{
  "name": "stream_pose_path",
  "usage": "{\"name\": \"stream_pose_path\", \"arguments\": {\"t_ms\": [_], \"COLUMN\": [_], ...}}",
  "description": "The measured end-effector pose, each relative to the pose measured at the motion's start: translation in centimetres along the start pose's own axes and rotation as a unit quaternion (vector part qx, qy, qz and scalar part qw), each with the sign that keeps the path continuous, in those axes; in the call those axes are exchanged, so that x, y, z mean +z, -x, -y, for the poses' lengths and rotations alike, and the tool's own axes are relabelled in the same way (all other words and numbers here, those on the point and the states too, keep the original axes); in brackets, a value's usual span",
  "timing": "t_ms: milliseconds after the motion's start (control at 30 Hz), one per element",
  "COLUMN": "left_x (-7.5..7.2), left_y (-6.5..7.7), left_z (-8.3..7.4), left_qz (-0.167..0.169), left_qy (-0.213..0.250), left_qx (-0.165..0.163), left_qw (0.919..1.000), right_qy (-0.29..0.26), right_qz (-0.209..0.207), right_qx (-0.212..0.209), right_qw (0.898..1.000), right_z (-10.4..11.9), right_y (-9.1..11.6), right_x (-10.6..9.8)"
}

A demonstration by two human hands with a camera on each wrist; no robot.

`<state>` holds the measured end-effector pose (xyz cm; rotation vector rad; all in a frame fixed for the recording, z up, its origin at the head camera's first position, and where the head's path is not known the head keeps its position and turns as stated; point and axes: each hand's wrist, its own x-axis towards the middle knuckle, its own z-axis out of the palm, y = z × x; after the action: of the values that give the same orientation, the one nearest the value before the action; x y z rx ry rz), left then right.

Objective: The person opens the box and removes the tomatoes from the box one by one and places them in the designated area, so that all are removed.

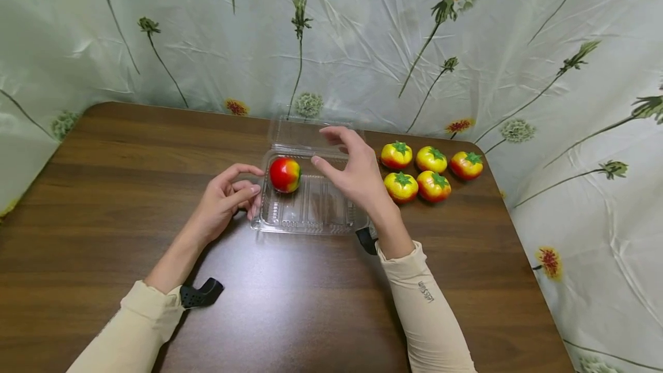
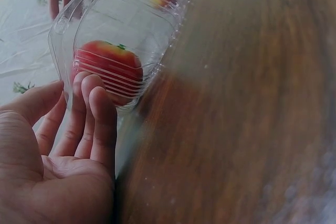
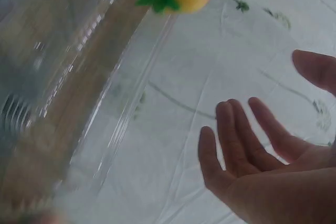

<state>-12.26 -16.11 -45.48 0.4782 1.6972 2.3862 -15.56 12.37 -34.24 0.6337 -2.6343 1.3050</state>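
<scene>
A clear plastic clamshell box [image 1: 331, 226] lies on the table with its lid [image 1: 305, 131] laid back toward the curtain. My left hand [image 1: 228, 197] pinches the box's left rim, thumb on one side and fingertips against the ribbed wall [image 2: 113, 80]. Just inside that wall, a red-and-yellow persimmon [image 1: 285, 175] lies tipped on its side, its green leafy top facing right. Above the right part of the box hovers my right hand [image 1: 357, 171], thumb and fingers spread apart. Nothing lies between those fingers [image 3: 236, 140] in the right wrist view.
Several yellow-red persimmons [image 1: 434, 186] with green tops stand in two rows right of the box, close to the right forearm. Behind the brown wooden table [image 1: 290, 315] hangs a flower-print curtain [image 1: 362, 45]. Both wrists carry black mounts [image 1: 202, 293].
</scene>
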Motion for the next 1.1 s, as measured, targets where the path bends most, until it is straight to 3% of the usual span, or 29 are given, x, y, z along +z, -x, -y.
{"name": "stream_pose_path", "arguments": {"t_ms": [233,433,667,1100], "left_x": [-0.2,-0.2,-0.2,-0.2], "left_y": [0.1,0.1,0.0,0.0], "left_z": [-0.1,-0.1,0.0,-0.1], "left_qz": [-0.002,-0.003,-0.002,-0.001], "left_qy": [0.001,-0.004,-0.005,-0.007], "left_qx": [-0.007,-0.006,-0.007,-0.009], "left_qw": [1.0,1.0,1.0,0.9999], "right_qy": [0.025,0.043,0.073,0.059], "right_qz": [0.027,0.084,0.113,0.117], "right_qx": [0.019,0.041,0.051,0.058], "right_qw": [0.999,0.995,0.99,0.99], "right_z": [2.0,3.4,2.6,0.6], "right_y": [0.2,0.7,0.8,0.4], "right_x": [1.9,3.4,5.0,6.3]}}
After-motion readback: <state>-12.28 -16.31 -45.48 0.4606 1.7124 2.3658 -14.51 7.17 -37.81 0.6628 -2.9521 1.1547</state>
